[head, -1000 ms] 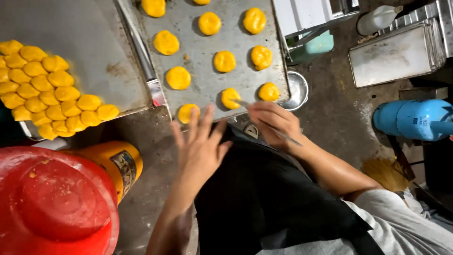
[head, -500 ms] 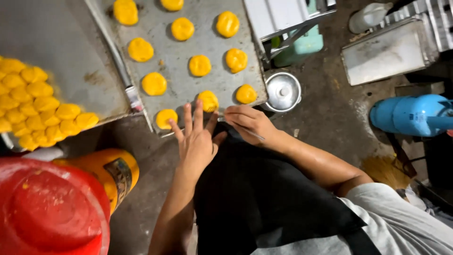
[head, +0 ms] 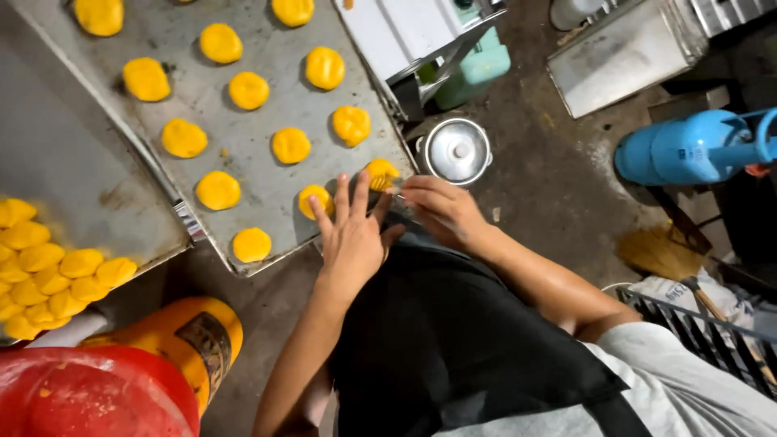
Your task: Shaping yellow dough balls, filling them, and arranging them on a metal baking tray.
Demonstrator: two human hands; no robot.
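Yellow dough rounds sit in rows on a metal tray, and the one at its near right corner, the corner round, bears pressed ridges. The right hand is curled just beside that round, fingers closed on a thin tool whose end meets the ridged dough; what kind of tool it is cannot be made out. The left hand lies flat and spread at the tray's near edge, holding nothing, its fingertips reaching up beside another round and close to the ridged one. The two hands are near each other, almost touching at the thumbs.

Left of the tray, a second sheet carries a heap of dough balls. Right of the tray stand a steel lid on the floor and, farther right, a blue cylinder. At the near left are a red lid and an orange jug.
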